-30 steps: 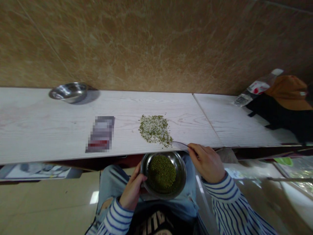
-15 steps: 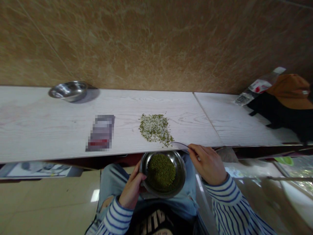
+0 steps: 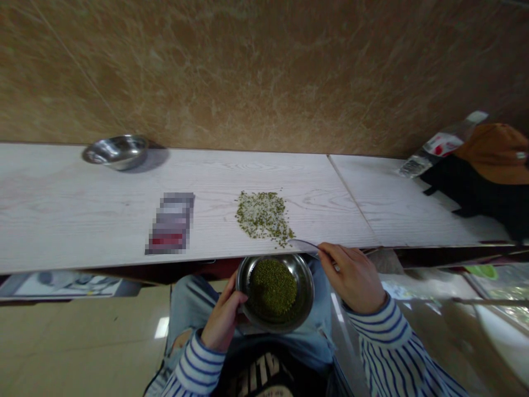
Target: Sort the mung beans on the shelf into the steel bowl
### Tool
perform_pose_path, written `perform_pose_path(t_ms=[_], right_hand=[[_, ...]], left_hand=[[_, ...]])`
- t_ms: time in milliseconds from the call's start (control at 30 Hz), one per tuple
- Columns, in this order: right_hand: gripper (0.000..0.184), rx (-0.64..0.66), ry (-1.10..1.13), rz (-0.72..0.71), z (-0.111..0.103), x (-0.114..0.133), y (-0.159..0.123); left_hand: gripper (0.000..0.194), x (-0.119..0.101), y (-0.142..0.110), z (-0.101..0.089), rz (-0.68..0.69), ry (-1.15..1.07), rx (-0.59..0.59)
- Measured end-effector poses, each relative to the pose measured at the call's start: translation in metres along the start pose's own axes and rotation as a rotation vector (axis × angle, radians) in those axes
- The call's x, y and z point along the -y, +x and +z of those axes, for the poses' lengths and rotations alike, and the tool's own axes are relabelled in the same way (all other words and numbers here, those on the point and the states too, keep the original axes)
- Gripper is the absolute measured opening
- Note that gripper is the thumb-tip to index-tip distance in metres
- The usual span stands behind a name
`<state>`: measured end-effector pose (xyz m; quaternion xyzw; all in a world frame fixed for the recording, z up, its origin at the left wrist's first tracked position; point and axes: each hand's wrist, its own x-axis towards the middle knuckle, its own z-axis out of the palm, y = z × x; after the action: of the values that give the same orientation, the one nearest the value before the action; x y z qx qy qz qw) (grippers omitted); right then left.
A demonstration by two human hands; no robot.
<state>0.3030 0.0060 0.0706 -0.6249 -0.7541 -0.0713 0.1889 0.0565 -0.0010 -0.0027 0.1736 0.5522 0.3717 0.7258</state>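
My left hand (image 3: pixel 225 317) grips the left rim of a steel bowl (image 3: pixel 306 298), its thumb over the edge. Green mung beans (image 3: pixel 273 288) lie inside the bowl, which is held over my lap just below the counter's front edge. Between the fingers of my right hand (image 3: pixel 351 275) is a thin metal spoon (image 3: pixel 303 244), partly hidden by the hand. Its tip is at the near right end of a spread patch of white rice grains mixed with green beans (image 3: pixel 262 214) on the counter.
The white wood-grain counter (image 3: pixel 206 171) runs along a brown marbled wall. A second steel bowl (image 3: pixel 118 153) stands at the back left, and a blurred-out flat item (image 3: pixel 171 223) lies nearer. On the right are a plastic bottle (image 3: pixel 442 146), a brown cap (image 3: pixel 494 151) and black cloth (image 3: pixel 475 193).
The view has shifted very slightly. Both hands, the bowl and the spoon keep practically the same places, and the patch of grains looks the same.
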Motion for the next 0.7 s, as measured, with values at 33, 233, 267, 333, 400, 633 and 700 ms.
perform_pose_path(t_ms=[33, 233, 267, 333, 400, 633, 700], right_hand=[[0.020, 0.007, 0.004, 0.000, -0.0001, 0.0002, 0.0002], [0.022, 0.026, 0.001, 0.000, 0.0012, 0.0016, 0.0015], [0.022, 0.022, -0.006, -0.001, 0.0017, 0.0017, 0.0019], [0.021, 0.011, -0.017, 0.002, 0.0027, 0.0013, 0.0027], [0.021, 0.001, -0.021, 0.010, 0.0035, 0.0002, 0.0030], [0.020, -0.007, -0.036, 0.022, 0.0063, -0.0003, 0.0022], [0.020, -0.005, -0.031, 0.016, 0.0072, 0.0016, 0.0035]], left_hand=[[0.076, 0.0002, 0.0002, -0.0003, -0.003, 0.007, 0.002], [0.078, 0.0007, 0.0013, -0.0011, -0.020, 0.004, -0.008], [0.077, 0.0005, 0.0014, -0.0009, -0.024, -0.004, -0.014], [0.077, -0.0001, 0.0011, -0.0002, -0.022, -0.020, -0.032], [0.076, -0.0007, 0.0007, 0.0004, -0.020, -0.023, -0.035], [0.075, -0.0018, -0.0007, 0.0014, 0.014, -0.031, -0.043], [0.075, -0.0021, -0.0005, 0.0013, 0.008, -0.030, -0.042]])
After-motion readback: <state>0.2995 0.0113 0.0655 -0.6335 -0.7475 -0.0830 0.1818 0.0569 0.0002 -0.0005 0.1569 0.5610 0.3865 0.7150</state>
